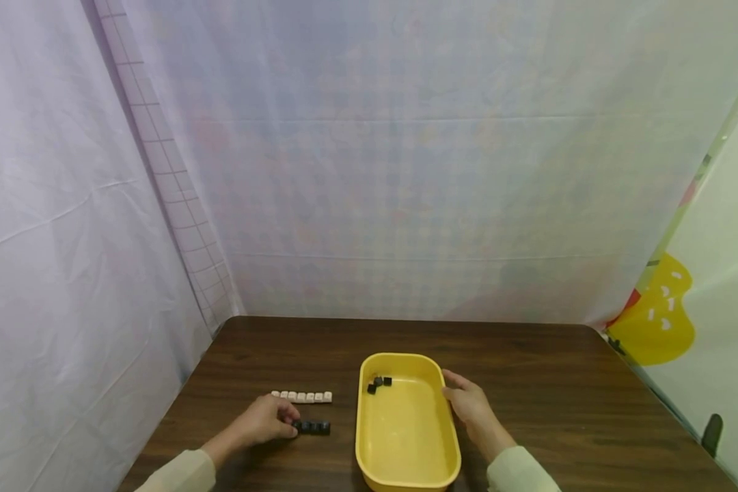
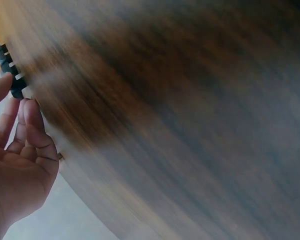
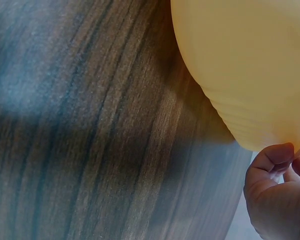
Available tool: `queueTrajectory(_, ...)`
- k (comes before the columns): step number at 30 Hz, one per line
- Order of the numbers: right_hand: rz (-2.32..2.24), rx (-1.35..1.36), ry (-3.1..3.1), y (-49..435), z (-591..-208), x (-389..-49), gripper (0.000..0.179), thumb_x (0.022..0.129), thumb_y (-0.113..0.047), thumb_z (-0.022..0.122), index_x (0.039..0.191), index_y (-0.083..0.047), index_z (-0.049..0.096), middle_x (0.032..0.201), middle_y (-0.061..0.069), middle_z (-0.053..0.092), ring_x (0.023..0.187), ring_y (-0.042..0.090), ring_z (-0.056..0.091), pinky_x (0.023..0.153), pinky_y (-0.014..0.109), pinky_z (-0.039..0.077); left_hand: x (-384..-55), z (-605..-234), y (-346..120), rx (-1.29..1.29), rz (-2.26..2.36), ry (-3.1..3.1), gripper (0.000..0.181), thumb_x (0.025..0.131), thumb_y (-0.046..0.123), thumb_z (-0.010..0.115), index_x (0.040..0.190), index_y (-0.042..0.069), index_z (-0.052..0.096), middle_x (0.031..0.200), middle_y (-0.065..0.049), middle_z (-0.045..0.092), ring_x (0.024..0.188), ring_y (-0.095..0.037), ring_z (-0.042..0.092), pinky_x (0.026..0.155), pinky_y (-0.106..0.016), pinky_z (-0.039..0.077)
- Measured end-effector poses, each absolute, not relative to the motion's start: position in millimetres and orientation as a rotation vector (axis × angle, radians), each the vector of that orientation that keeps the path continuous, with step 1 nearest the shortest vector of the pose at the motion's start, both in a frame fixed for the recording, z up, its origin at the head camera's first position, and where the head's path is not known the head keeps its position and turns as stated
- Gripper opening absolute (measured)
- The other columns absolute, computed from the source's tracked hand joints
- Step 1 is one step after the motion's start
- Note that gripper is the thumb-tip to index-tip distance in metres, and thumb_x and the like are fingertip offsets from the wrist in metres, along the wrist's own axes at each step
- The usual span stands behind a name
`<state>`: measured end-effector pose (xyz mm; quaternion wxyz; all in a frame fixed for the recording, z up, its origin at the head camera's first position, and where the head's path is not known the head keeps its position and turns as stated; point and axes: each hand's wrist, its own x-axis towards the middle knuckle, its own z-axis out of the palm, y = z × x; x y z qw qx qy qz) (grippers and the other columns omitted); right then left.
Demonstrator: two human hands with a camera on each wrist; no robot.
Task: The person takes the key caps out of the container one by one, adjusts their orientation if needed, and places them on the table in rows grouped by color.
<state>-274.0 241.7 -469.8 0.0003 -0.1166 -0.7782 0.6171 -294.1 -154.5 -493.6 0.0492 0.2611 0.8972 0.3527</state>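
Observation:
A short row of black keycaps (image 1: 316, 428) lies on the table, left of a yellow plastic tub (image 1: 408, 430). My left hand (image 1: 264, 418) pinches the keycap at the row's left end between thumb and fingers. In the left wrist view the thumb sits against the black keycaps (image 2: 9, 70), the fingertips around their near end. With my right hand (image 1: 472, 410) I grip the tub's right rim, thumb and fingers on either side of the wall (image 3: 245, 100). Inside the tub, near its far left corner, rest a few loose black keycaps (image 1: 378, 382).
Behind the black row runs a line of several white keycaps (image 1: 307, 397), its left end partly behind my left hand. The dark wood-grain table (image 1: 529, 369) ends at a pale hanging curtain (image 1: 406, 205). A dark rounded object (image 1: 711, 434) stands by the right edge.

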Motion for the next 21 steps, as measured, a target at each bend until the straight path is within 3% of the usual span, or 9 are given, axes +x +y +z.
queueTrajectory(5, 1.943, -0.372, -2.439, 241, -469, -274, 0.045, 0.1, -0.005, 0.049, 0.143, 0.007, 0.046, 0.136, 0.033, 0.051, 0.107, 0.033, 0.06, 0.084, 0.04, 0.053, -294, -488, -156, 0.786, 1.103, 2.736, 0.024, 0.074, 0.01, 0.082, 0.095, 0.005, 0.073, 0.081, 0.004, 0.065, 0.075, -0.012, 0.057, 0.068, -0.03, 0.046)
queueTrajectory(13, 1.94, -0.364, -2.435, 241, -469, -274, 0.045, 0.1, -0.005, 0.05, 0.142, 0.008, 0.046, 0.132, 0.033, 0.054, 0.103, 0.031, 0.062, 0.083, 0.04, 0.053, -300, -470, -143, 0.706, 1.216, 2.782, 0.02, 0.086, 0.015, 0.075, 0.101, 0.001, 0.071, 0.084, 0.003, 0.065, 0.076, -0.012, 0.058, 0.064, -0.028, 0.048)
queueTrajectory(21, 1.944, -0.357, -2.424, 241, -470, -274, 0.045, 0.099, -0.005, 0.05, 0.142, 0.009, 0.047, 0.129, 0.032, 0.056, 0.098, 0.03, 0.063, 0.081, 0.039, 0.054, -311, -443, -94, 0.776, 1.236, 2.811, 0.022, 0.092, 0.021, 0.071, 0.108, 0.006, 0.07, 0.097, -0.001, 0.066, 0.091, -0.022, 0.064, 0.076, -0.038, 0.053)
